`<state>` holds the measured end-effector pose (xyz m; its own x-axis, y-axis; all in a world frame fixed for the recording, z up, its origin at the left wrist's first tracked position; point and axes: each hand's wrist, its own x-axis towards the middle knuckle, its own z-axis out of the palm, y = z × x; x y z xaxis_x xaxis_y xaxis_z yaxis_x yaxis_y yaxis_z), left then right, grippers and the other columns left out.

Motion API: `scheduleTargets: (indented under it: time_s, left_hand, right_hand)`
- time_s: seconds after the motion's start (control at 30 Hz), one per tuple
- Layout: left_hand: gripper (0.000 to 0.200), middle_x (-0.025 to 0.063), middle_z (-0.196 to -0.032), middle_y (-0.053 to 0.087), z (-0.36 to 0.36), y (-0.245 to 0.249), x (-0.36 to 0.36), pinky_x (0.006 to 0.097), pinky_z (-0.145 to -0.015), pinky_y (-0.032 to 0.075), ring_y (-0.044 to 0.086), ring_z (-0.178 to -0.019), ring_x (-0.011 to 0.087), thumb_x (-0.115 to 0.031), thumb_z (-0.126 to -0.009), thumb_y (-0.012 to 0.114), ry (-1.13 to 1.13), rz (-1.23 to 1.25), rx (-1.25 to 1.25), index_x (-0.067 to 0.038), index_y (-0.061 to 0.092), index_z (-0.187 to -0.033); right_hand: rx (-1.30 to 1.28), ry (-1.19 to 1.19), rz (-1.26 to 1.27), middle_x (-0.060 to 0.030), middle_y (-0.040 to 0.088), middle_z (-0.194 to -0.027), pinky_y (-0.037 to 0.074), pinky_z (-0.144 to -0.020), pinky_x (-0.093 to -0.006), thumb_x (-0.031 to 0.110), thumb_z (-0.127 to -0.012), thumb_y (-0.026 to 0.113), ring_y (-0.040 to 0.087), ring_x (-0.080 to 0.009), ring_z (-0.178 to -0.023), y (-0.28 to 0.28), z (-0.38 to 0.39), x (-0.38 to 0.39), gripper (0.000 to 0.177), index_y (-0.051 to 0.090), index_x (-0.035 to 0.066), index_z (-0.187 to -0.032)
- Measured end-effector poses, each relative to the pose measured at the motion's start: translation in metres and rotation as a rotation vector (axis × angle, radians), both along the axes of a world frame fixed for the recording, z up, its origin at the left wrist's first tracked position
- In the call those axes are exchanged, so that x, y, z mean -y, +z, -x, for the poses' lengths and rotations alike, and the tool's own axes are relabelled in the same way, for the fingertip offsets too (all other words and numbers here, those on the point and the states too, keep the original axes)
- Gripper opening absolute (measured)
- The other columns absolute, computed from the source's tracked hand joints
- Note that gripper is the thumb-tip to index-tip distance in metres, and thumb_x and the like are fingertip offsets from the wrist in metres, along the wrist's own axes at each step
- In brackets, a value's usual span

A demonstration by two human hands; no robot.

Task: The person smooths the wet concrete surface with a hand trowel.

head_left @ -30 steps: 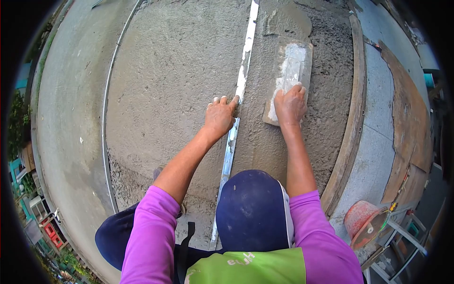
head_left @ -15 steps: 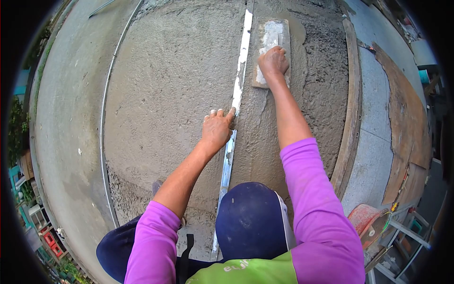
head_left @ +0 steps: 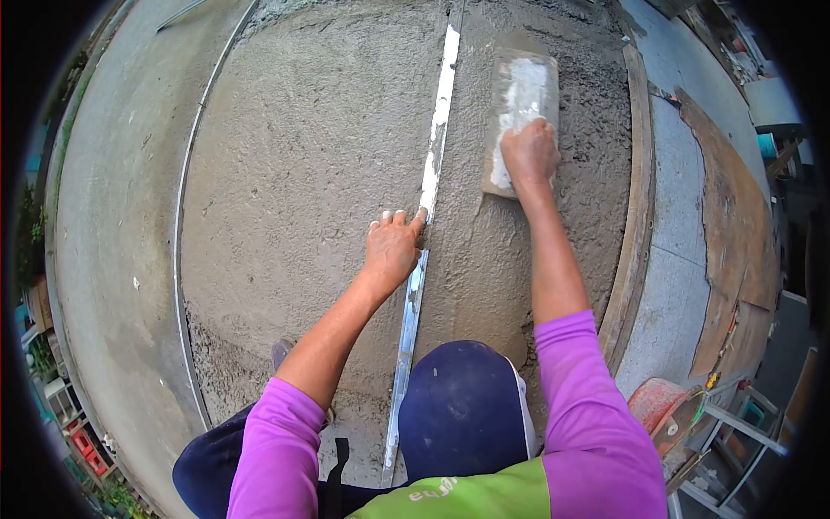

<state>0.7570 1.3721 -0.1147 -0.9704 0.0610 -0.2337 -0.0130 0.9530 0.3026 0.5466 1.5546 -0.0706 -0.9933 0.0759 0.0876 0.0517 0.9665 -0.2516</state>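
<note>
My right hand is wrapped round the handle of a rectangular float, its top smeared white and grey. The float lies on wet concrete, to the right of a long metal strip. My fingers hide its handle. My left hand rests palm down with its fingers apart, the thumb side touching the strip around its middle. White mortar or paint coats the far half of that strip; bare metal shows on the near half.
A thin metal edge bounds the concrete on the left, a wooden board on the right. Beyond the board lie a torn brown sheet, a red bucket and a metal ladder. My knee is close to the strip.
My right hand has drawn the float to the right and towards me across the concrete. My left hand stays at the strip; the whole view has shifted slightly.
</note>
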Motion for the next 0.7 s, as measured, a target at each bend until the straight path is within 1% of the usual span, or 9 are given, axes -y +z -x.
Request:
scheduleTargets:
  time_s: [0.03, 0.1, 0.2, 0.3, 0.4, 0.47, 0.53, 0.6, 0.7]
  left_hand:
    - [0.073, 0.0147, -0.110, 0.063, -0.001, 0.000, 0.000, 0.0473, -0.091, 0.049, 0.059, -0.112, 0.0344, -0.022, -0.078, 0.079, -0.002, 0.006, 0.011, -0.017, 0.051, -0.145]
    - [0.073, 0.0147, -0.110, 0.063, 0.000, 0.000, 0.000, 0.0475, -0.091, 0.049, 0.059, -0.112, 0.0346, -0.022, -0.078, 0.080, -0.003, 0.025, 0.029, -0.017, 0.051, -0.145]
    - [0.073, 0.0150, -0.111, 0.064, 0.001, 0.001, -0.002, 0.0473, -0.091, 0.049, 0.059, -0.112, 0.0348, -0.023, -0.078, 0.080, -0.015, 0.043, 0.028, -0.017, 0.051, -0.145]
    - [0.073, 0.0153, -0.112, 0.064, 0.003, 0.004, -0.006, 0.0470, -0.091, 0.049, 0.060, -0.112, 0.0345, -0.022, -0.079, 0.079, -0.004, 0.073, 0.056, -0.017, 0.050, -0.146]
    - [0.074, 0.0149, -0.112, 0.064, 0.001, 0.003, -0.006, 0.0467, -0.090, 0.049, 0.060, -0.112, 0.0343, -0.021, -0.079, 0.079, -0.003, 0.070, 0.060, -0.017, 0.050, -0.146]
    - [0.074, 0.0145, -0.111, 0.064, 0.003, 0.003, -0.004, 0.0465, -0.090, 0.049, 0.060, -0.112, 0.0342, -0.021, -0.078, 0.079, 0.001, 0.057, 0.043, -0.017, 0.050, -0.146]
    - [0.074, 0.0142, -0.110, 0.064, 0.000, 0.004, -0.003, 0.0463, -0.090, 0.049, 0.060, -0.111, 0.0340, -0.020, -0.077, 0.080, 0.010, 0.037, 0.034, -0.017, 0.050, -0.146]
    - [0.073, 0.0141, -0.110, 0.064, 0.000, 0.003, 0.000, 0.0464, -0.090, 0.049, 0.060, -0.111, 0.0337, -0.020, -0.078, 0.079, 0.012, 0.025, 0.039, -0.017, 0.051, -0.145]
    - [0.071, 0.0140, -0.110, 0.064, 0.000, -0.001, 0.000, 0.0465, -0.089, 0.049, 0.060, -0.111, 0.0335, -0.020, -0.079, 0.079, 0.018, 0.005, 0.031, -0.017, 0.052, -0.145]
  right_hand:
    - [0.037, 0.032, 0.009, -0.0279, 0.062, -0.117, 0.059, -0.082, -0.0441, 0.024, -0.086, 0.065, 0.070, -0.0381, -0.099, -0.003, 0.010, 0.016, 0.050, 0.056, -0.014, -0.117]
    - [0.062, 0.068, 0.036, -0.0297, 0.060, -0.123, 0.061, -0.079, -0.0421, 0.022, -0.087, 0.064, 0.072, -0.0356, -0.098, -0.020, 0.040, 0.043, 0.056, 0.052, -0.016, -0.126]
    - [0.053, 0.065, 0.013, -0.0297, 0.060, -0.125, 0.061, -0.080, -0.0415, 0.023, -0.088, 0.063, 0.072, -0.0357, -0.099, -0.047, 0.087, 0.069, 0.057, 0.051, -0.015, -0.129]
    - [0.096, 0.020, 0.026, -0.0283, 0.061, -0.126, 0.060, -0.083, -0.0425, 0.024, -0.089, 0.063, 0.070, -0.0363, -0.106, -0.048, 0.121, 0.059, 0.058, 0.051, -0.014, -0.131]
    - [0.071, -0.053, 0.010, -0.0275, 0.061, -0.127, 0.059, -0.087, -0.0430, 0.024, -0.089, 0.063, 0.069, -0.0360, -0.109, -0.030, 0.131, 0.025, 0.057, 0.051, -0.014, -0.131]
    - [0.054, -0.182, -0.011, -0.0272, 0.062, -0.126, 0.058, -0.089, -0.0423, 0.024, -0.089, 0.063, 0.069, -0.0354, -0.110, -0.027, 0.131, -0.006, 0.054, 0.054, -0.013, -0.127]
    - [0.095, -0.235, -0.015, -0.0270, 0.065, -0.122, 0.056, -0.092, -0.0427, 0.024, -0.089, 0.063, 0.069, -0.0368, -0.109, -0.019, 0.114, -0.047, 0.051, 0.057, -0.013, -0.122]
    - [0.084, -0.275, -0.058, -0.0278, 0.066, -0.118, 0.056, -0.092, -0.0446, 0.024, -0.087, 0.063, 0.069, -0.0391, -0.108, -0.008, 0.086, -0.077, 0.049, 0.058, -0.013, -0.119]
    - [0.045, -0.204, -0.116, -0.0286, 0.067, -0.115, 0.056, -0.091, -0.0463, 0.024, -0.085, 0.064, 0.069, -0.0403, -0.105, 0.011, 0.047, -0.074, 0.051, 0.057, -0.014, -0.119]
